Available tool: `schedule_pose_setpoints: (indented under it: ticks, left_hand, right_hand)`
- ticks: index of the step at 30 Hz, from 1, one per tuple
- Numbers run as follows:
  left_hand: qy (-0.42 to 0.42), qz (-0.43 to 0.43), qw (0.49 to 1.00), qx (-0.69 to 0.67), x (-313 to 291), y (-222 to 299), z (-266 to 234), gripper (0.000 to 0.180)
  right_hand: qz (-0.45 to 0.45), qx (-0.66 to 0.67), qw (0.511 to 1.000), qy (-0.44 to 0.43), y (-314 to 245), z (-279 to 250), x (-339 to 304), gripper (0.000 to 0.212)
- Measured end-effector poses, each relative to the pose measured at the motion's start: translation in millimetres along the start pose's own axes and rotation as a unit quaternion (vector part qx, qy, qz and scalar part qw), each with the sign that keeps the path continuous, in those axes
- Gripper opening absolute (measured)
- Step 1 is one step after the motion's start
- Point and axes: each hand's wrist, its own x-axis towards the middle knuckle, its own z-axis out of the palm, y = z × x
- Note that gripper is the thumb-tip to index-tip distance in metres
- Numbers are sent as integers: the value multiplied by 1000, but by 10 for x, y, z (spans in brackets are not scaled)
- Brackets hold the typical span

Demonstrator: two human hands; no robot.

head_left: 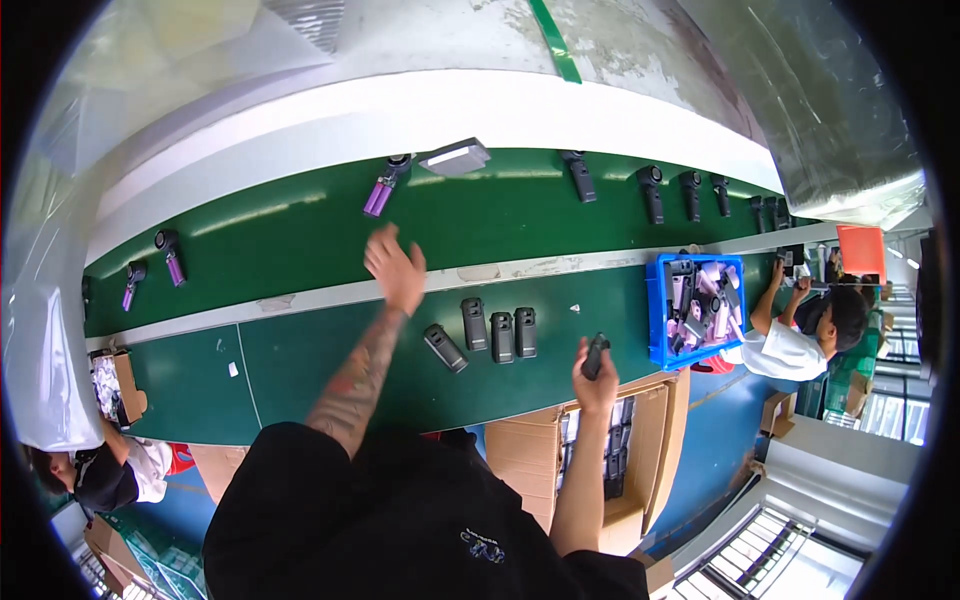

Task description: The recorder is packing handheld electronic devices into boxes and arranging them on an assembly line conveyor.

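Note:
My left hand [398,270] reaches over the near edge of the green belt, fingers stretched out and holding nothing. Just beyond its fingertips lies a handheld device [381,187] with a black round head and a purple handle. My right hand [594,384], over the bench at right, is closed around a black plastic casing [597,355]. Between my hands, several similar elongated black casings [474,324] lie in a loose group on the green bench [320,360], each with an opening near its top.
A blue crate [655,310] of pink and black parts stands right. Below, an open carton [525,455] holds black parts. More devices [655,195] and a grey-white block [455,158] lie on the belt [500,215]. Co-workers sit at right [790,340] and far left [110,475].

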Motion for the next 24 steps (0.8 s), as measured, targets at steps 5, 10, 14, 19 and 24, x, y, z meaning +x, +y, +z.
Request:
schedule_pose_setpoints:
  ticks: [5,10,14,19,24]
  left_hand:
    - [-76,-4,995,63,1178,-739,439,57]
    - [-319,-111,910,-240,1218,-658,340,40]
    - [-353,-295,544,-702,611,213,-376,43]
    - [-328,-224,458,-795,38,957,-1462,43]
    - [-286,-249,463,-801,-399,1408,-2036,51]
  right_hand:
    - [35,-38,996,-70,234,-576,-90,37]
    - [16,-173,977,-121,527,-80,-424,35]
    - [15,-219,969,-110,682,371,-621,40]
    - [-148,-503,827,-200,851,995,-787,47]
    - [-336,-697,583,-248,868,1240,-1107,50]
